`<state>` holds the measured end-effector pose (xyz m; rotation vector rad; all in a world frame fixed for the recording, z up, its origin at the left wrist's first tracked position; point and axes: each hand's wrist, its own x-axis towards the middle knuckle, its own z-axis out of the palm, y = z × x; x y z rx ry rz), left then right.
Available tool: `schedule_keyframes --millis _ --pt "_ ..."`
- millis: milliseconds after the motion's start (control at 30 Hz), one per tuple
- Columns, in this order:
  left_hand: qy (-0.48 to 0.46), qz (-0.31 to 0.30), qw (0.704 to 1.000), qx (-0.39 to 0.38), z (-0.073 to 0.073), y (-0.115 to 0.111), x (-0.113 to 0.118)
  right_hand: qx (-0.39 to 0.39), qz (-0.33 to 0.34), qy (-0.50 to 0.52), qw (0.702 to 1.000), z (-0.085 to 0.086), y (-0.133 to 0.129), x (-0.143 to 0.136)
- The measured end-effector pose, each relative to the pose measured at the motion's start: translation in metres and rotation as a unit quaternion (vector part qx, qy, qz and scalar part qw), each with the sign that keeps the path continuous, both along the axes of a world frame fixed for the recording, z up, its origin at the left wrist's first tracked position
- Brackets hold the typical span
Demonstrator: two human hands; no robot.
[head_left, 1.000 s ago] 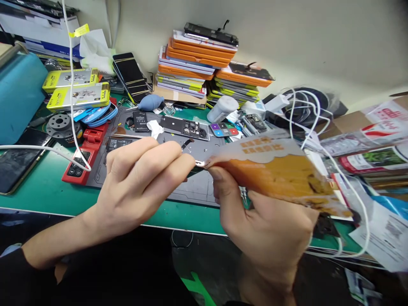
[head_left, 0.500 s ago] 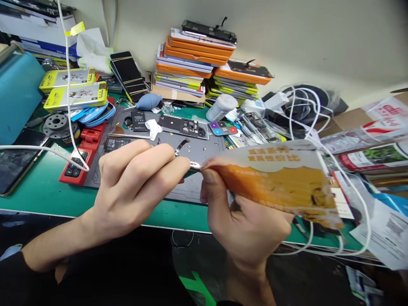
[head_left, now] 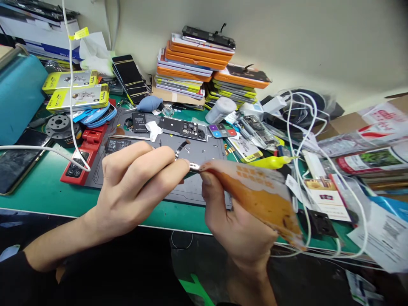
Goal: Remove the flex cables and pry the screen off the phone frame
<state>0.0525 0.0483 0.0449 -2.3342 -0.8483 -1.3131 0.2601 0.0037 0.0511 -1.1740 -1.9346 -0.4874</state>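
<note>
My left hand is closed, its fingers pinched on a slim phone part with a silvery, rounded end; the rest of that part is hidden behind the fingers. Between thumb and fingers, my right hand grips a thin, bendy plastic card, orange and whitish with printed characters. The card's near corner touches the silvery end. Beneath both hands lies a grey work mat with a black flex cable, tiny screws, an open phone body and a battery.
A red device edges the mat's left side. Phone boxes are stacked at the back, near a blue blower. White cables, a yellow tube and a cigarette pack crowd the right. A dark phone lies far left.
The plastic card has tilted and swung downward, its far end dropping and uncovering the yellow tube behind. My right hand has turned slightly with it; my left hand has barely moved.
</note>
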Motion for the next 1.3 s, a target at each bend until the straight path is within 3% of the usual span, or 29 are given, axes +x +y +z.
schedule_keyframes --millis 367,733,1000,1300 --pt "-0.008 -0.003 1.0 -0.005 -0.002 -0.004 0.001 -0.015 -0.009 0.005 1.0 -0.001 -0.001 0.001" --pt "-0.008 0.002 1.0 0.002 -0.002 0.0 0.0 -0.038 0.023 0.041 0.998 0.005 0.001 -0.001" --pt "-0.015 -0.005 1.0 0.002 -0.006 -0.003 0.0 -0.046 0.025 0.084 0.995 -0.008 0.0 -0.004" --pt "-0.014 -0.009 1.0 0.003 -0.005 -0.001 -0.001 -0.062 0.054 0.108 0.991 -0.012 0.0 -0.001"
